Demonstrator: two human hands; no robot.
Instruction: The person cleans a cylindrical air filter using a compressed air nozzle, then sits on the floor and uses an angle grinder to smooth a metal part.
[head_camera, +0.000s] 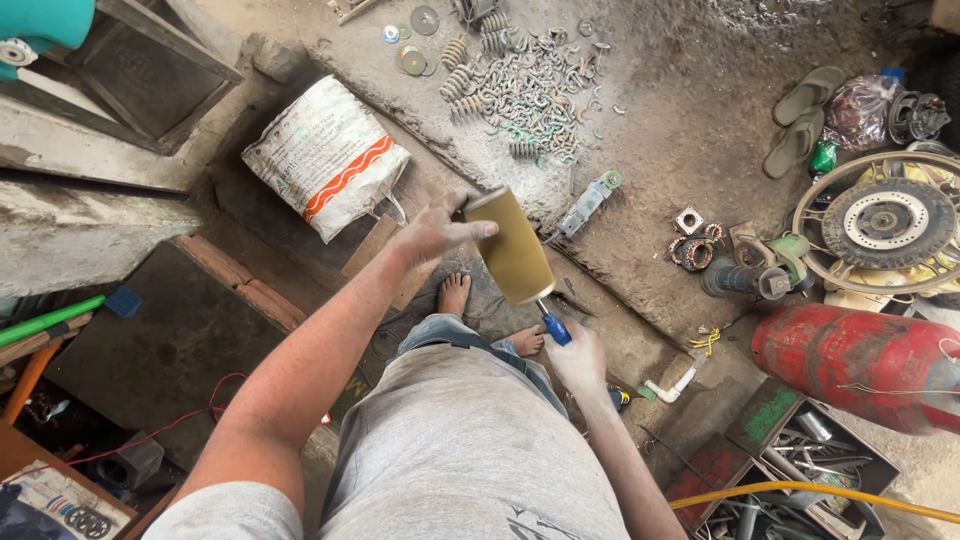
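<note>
Our left hand (432, 232) fingers spread against brass-coloured cylinder (510, 245), our right hand (578, 357) gripping blue-handled screwdriver (553, 326) under it

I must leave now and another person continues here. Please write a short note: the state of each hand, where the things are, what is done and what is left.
Left hand: fingers spread, resting on the top end of the brass-coloured cylinder, steadying it.
Right hand: closed on the blue-handled screwdriver, whose shaft goes to the cylinder's lower end.
The cylinder is held in the air above the bare feet.
Nearby: white sack, pile of metal hooks, red gas cylinder.
Done: cylinder lifted, screwdriver applied.
Left: work at the lower end looks unfinished; I cannot tell how far.
</note>
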